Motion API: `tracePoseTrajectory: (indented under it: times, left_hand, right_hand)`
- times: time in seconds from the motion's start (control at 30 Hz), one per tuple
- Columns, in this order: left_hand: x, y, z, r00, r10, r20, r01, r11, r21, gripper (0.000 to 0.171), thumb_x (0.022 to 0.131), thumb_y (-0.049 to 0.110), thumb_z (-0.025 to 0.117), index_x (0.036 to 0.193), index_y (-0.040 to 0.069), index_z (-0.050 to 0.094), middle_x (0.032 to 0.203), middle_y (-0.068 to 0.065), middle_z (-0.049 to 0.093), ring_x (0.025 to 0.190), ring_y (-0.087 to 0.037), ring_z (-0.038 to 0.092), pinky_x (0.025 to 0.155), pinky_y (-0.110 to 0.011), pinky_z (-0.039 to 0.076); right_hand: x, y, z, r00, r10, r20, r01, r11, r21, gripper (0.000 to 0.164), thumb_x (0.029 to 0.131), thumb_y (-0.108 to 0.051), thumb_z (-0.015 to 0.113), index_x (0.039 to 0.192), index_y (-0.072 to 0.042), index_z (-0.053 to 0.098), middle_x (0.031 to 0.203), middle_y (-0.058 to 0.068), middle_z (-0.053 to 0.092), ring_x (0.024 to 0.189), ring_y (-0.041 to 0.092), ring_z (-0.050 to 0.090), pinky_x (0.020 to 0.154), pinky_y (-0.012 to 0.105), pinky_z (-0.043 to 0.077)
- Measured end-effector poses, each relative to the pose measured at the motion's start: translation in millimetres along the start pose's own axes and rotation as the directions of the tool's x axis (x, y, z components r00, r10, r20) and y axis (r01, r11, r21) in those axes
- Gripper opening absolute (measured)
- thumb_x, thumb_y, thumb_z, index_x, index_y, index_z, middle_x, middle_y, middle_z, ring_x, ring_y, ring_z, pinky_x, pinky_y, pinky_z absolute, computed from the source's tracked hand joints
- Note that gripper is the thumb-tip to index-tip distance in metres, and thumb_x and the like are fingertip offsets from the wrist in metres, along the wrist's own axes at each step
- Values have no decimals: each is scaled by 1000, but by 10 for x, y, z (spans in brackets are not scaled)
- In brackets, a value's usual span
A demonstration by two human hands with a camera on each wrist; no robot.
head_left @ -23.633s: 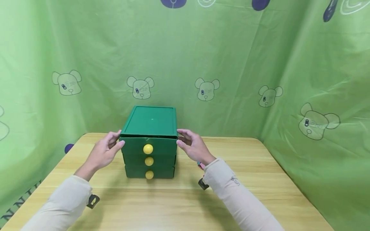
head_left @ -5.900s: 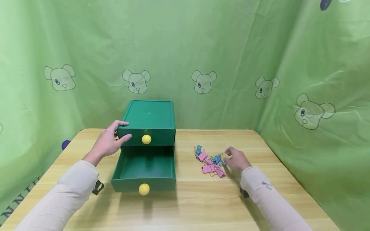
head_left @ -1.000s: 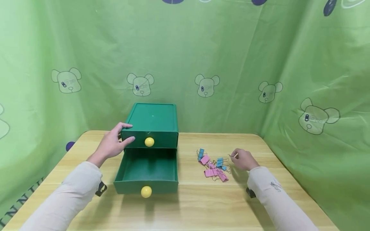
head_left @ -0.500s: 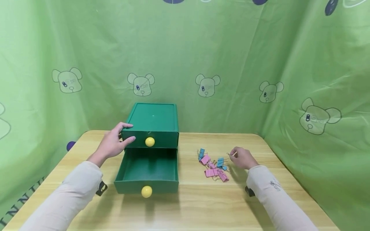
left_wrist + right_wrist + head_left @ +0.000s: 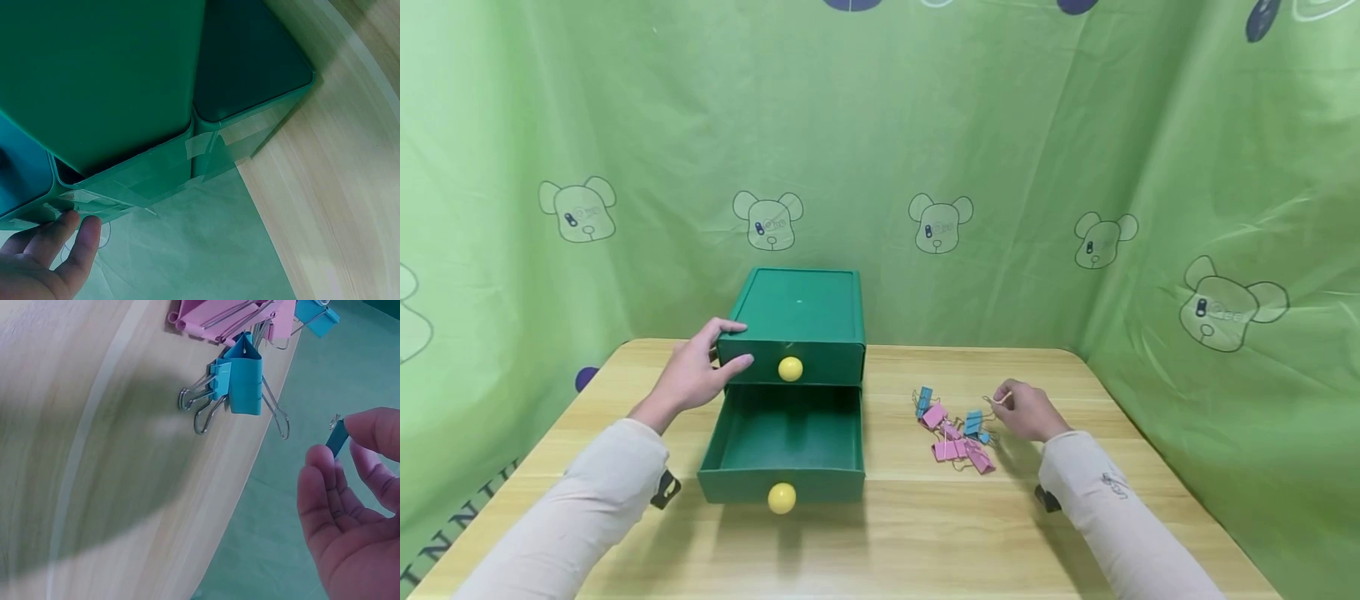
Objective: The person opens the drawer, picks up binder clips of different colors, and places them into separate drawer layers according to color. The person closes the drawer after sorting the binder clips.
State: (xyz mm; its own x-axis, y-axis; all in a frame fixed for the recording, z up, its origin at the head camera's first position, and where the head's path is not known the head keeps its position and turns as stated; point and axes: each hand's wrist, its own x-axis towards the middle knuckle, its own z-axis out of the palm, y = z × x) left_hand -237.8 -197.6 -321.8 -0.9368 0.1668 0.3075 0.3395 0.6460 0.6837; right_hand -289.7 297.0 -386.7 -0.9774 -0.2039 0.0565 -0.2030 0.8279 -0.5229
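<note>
A green drawer cabinet [image 5: 797,304] with yellow knobs stands left of centre. Its middle drawer [image 5: 784,454] is pulled out and bare inside. At the cabinet's upper left corner rests my left hand [image 5: 688,375], index finger on top and thumb against the front; the left wrist view has its fairly straight fingers [image 5: 81,250] along the side. My right hand [image 5: 1030,412] pinches a small blue binder clip [image 5: 337,439] between thumb and fingertips, just above the table. Beside it lie blue binder clips [image 5: 245,381] and pink binder clips [image 5: 951,450] in a loose pile.
The wooden table [image 5: 925,533] carries the cabinet and the clip pile. A green curtain [image 5: 865,150] hangs behind and at both sides, close to the table's edges. The open drawer juts forward over the tabletop.
Since the oldest frame, the middle drawer has been pulled out and my right hand has left the cabinet. Over the last second, the right hand shifts slightly left with the small clip.
</note>
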Motion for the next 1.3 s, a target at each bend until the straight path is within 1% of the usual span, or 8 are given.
tracePoseTrajectory:
  times: [0.27,0.53,0.67,0.9,1.07,1.3]
  left_hand:
    - [17,-29,-2,1000,6,-15,-6,1000,-3,49,97,26,61,138,9,42,138,-30,44,127,-52,41,98,-58,41]
    - [6,-22,8,1000,3,-10,-3,1000,-2,49,97,27,61,139,9,42,139,-30,43,127,-52,41,99,-59,41]
    - [5,-22,9,1000,1,-12,-1,1000,-2,50,97,27,61,139,9,41,140,-30,42,128,-52,40,100,-59,39]
    - [18,-19,4,1000,7,-13,-7,1000,5,50,97,28,61,139,9,42,139,-30,43,127,-52,40,100,-60,39]
    - [22,-21,0,1000,6,-13,-6,1000,8,49,97,27,61,139,9,42,138,-30,44,127,-52,41,99,-59,41]
    - [19,-25,-1,1000,8,-18,-8,1000,9,49,97,26,61,139,9,42,137,-30,45,127,-51,42,99,-58,41]
  right_hand:
    - [23,-76,8,998,-61,-13,61,998,-11,17,92,-6,60,105,4,55,83,10,63,70,20,60,64,36,54]
    - [23,-162,27,992,-121,-21,121,993,-11,18,92,-5,62,105,4,55,85,11,65,76,23,64,71,40,56]
    - [26,-215,32,988,-152,-24,151,988,-12,17,92,-3,61,106,4,54,86,11,65,78,24,64,72,41,56]
    - [29,-284,35,991,-137,-16,137,991,-2,14,93,-4,61,104,1,55,86,8,63,77,20,62,72,38,55]
    - [35,-334,38,987,-157,-17,157,988,1,9,93,-5,62,99,-1,57,85,6,62,77,19,60,72,37,54]
    - [27,-439,44,986,-168,-3,168,985,27,8,94,-6,61,98,-2,57,85,5,61,77,17,59,70,34,53]
